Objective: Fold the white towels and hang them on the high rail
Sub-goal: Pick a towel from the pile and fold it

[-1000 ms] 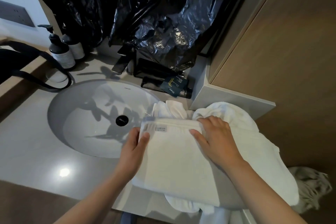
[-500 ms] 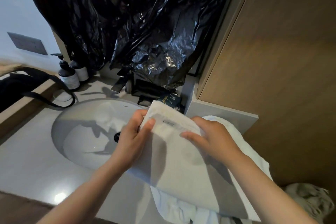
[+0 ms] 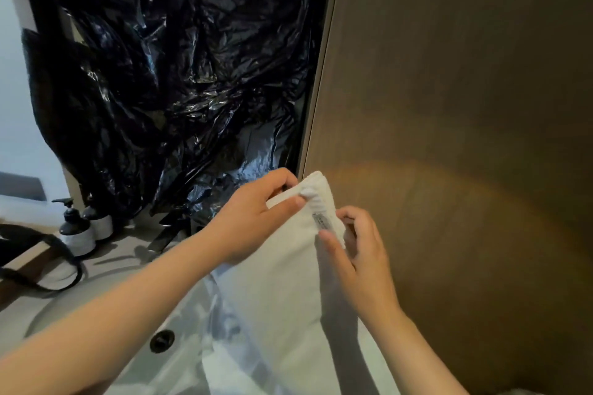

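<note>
Fingers (image 3: 284, 177) of the left hand (image 3: 253, 218) and right hand (image 3: 364, 256) are pinched on the top edge of the folded white terry towel (image 3: 279, 292), held above the white basin (image 3: 167, 369); layers should be kept aligned.

The white terry-cloth towel (image 3: 282, 282) looks soft, nubbly and matt, with a small woven label (image 3: 322, 222). The black plastic sheeting (image 3: 179, 74) is crinkled and glossy. The brown wood-grain panel (image 3: 465, 106) looks smooth and matt. The white glazed basin (image 3: 183, 321) shines.

Both forearms are bare, as are the left hand (image 3: 253, 218) and right hand (image 3: 359, 261).
</note>
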The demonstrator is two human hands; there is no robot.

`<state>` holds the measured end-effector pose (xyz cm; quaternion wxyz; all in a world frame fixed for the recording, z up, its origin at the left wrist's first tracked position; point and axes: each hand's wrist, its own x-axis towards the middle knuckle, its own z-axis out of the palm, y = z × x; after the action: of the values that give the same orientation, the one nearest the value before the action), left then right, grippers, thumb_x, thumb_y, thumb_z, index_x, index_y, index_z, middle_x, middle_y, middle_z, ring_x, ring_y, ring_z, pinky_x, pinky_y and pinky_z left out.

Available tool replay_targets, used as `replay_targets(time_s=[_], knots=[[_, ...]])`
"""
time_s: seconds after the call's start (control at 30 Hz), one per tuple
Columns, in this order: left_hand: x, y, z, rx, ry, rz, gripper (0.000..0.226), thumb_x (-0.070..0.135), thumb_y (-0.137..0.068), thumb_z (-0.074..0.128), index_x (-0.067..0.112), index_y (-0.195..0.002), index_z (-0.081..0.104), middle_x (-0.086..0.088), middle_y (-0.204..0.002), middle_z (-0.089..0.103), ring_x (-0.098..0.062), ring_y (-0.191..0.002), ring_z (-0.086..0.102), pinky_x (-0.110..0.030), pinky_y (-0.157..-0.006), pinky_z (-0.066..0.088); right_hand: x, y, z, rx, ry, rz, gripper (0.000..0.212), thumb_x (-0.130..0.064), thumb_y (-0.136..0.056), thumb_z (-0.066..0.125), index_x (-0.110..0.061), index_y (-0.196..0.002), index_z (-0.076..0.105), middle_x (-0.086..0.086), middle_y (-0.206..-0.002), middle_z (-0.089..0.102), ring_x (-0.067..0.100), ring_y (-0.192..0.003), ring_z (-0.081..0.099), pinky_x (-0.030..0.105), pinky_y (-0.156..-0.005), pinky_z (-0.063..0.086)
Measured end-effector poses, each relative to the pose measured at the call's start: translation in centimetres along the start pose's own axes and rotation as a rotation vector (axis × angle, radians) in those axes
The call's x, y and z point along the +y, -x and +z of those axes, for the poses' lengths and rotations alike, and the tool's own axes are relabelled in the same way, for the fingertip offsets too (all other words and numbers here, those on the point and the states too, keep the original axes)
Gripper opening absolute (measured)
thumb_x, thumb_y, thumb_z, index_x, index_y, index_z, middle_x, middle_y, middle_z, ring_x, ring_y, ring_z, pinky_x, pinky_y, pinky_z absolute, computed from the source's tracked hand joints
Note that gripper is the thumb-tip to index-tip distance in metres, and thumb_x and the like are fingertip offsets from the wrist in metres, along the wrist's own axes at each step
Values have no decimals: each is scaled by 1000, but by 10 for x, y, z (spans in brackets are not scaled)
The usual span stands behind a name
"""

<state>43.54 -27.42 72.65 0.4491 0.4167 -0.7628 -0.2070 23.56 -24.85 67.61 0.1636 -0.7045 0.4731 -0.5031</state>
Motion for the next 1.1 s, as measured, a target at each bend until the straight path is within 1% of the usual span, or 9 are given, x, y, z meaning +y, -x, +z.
replay_targets(time_s=[0.17, 0.33, 0.43, 0.67, 0.77, 0.83, 0.9, 1.0, 1.1], knots=[[44, -34, 6, -23, -79, 105, 21, 51, -88, 55, 30, -92, 56, 8, -75, 60, -8, -65, 53, -35, -63, 47, -6, -20, -36, 134, -100, -82, 17, -42, -95, 60, -36, -110, 53, -14, -109, 59, 13, -101, 59, 31, -79, 55], [67, -45, 10, -39, -177, 178, 16, 47, -87, 57, 31, -87, 55, 9, -69, 56, -3, -61, 49, -24, -57, 40, -9, -24, -56, 160, -141, -53, 16, -45, -92, 63, -34, -103, 60, -13, -99, 62, 13, -93, 61, 21, -74, 53], [80, -51, 11, -62, -176, 201, 13, 42, -88, 59, 30, -87, 56, 5, -70, 58, -6, -63, 51, -28, -60, 42, -14, -29, -67, 111, -167, -60, 2, -34, -92, 67, -34, -91, 65, -12, -89, 65, 11, -84, 62, 18, -68, 49], [107, -65, 5, -96, -255, 220, 26, 55, -80, 65, 30, -84, 58, 13, -77, 62, -3, -69, 56, -17, -59, 41, -30, -30, -88, 191, -222, -154, 14, -34, -98, 56, -27, -86, 60, -7, -77, 62, 10, -69, 58, 18, -57, 45], [110, -68, 1, -102, -233, 203, 23, 50, -76, 74, 30, -79, 62, 16, -75, 63, 1, -66, 56, -13, -58, 42, -33, -34, -95, 189, -247, -147, 18, -33, -97, 57, -23, -83, 60, -5, -74, 61, 6, -64, 54, 16, -54, 43], [112, -72, -1, -103, -291, 193, 33, 55, -74, 73, 24, -73, 62, 9, -72, 61, -2, -62, 54, -17, -55, 39, -34, -37, -98, 225, -262, -143, 21, -29, -95, 61, -20, -76, 58, -6, -68, 57, 3, -60, 49, 16, -53, 41], [115, -76, -2, -107, -413, 166, 52, 68, -70, 67, 17, -66, 60, 0, -71, 60, -11, -60, 54, -30, -55, 42, -34, -39, -96, 298, -256, -131, 24, -28, -93, 64, -19, -72, 55, -5, -65, 55, 6, -58, 46, 20, -53, 41], [119, -79, -10, -106, -488, 129, 60, 82, -58, 59, 23, -57, 55, 6, -71, 55, -8, -59, 50, -30, -55, 40, -34, -41, -95, 360, -297, -72, 12, -32, -91, 67, -30, -85, 57, -5, -77, 64, 11, -68, 62, 24, -54, 52], [113, -77, -26, -150, -486, 80, 61, 84, -55, 62, 24, -65, 58, 7, -71, 57, -1, -61, 52, -23, -56, 41, -33, -46, -105, 387, -401, 3, 30, -36, -88, 70, -53, -104, 51, -19, -94, 69, 5, -87, 69, 16, -59, 55]])
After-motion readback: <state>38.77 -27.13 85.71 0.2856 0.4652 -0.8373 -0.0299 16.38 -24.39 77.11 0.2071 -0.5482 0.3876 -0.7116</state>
